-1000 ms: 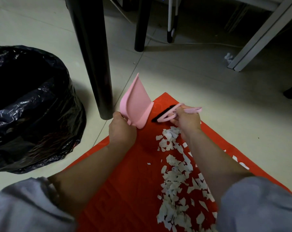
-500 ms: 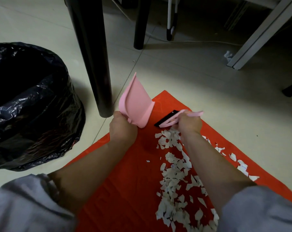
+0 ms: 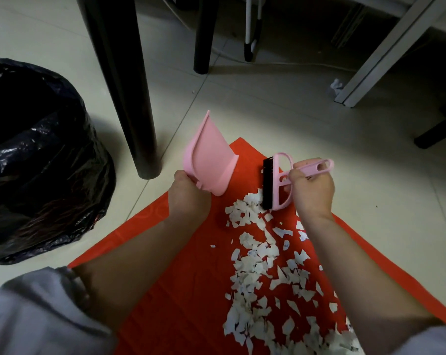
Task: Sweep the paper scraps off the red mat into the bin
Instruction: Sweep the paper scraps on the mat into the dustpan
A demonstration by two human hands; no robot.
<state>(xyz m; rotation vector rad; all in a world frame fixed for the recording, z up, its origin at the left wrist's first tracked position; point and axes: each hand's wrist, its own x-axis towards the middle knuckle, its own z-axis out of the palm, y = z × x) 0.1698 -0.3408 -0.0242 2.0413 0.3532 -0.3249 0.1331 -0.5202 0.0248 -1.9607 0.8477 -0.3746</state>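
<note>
Littering the right half of the smooth red mat (image 3: 165, 290), torn white paper scraps (image 3: 257, 272) lie jagged and flat. Left hand (image 3: 188, 196) grips a pink plastic dustpan (image 3: 209, 155); right hand (image 3: 311, 190) holds a black-bristled pink brush (image 3: 275, 180) touching the scraps, the crinkly black-bagged bin (image 3: 42, 160) standing left.

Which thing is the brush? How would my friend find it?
Find the red mat on the floor, covered with white paper scraps. At the mat's far end, the right hand grips a pink handle: that is the brush. Its row of black bristles sets it apart from the plain pink dustpan beside it.
</note>
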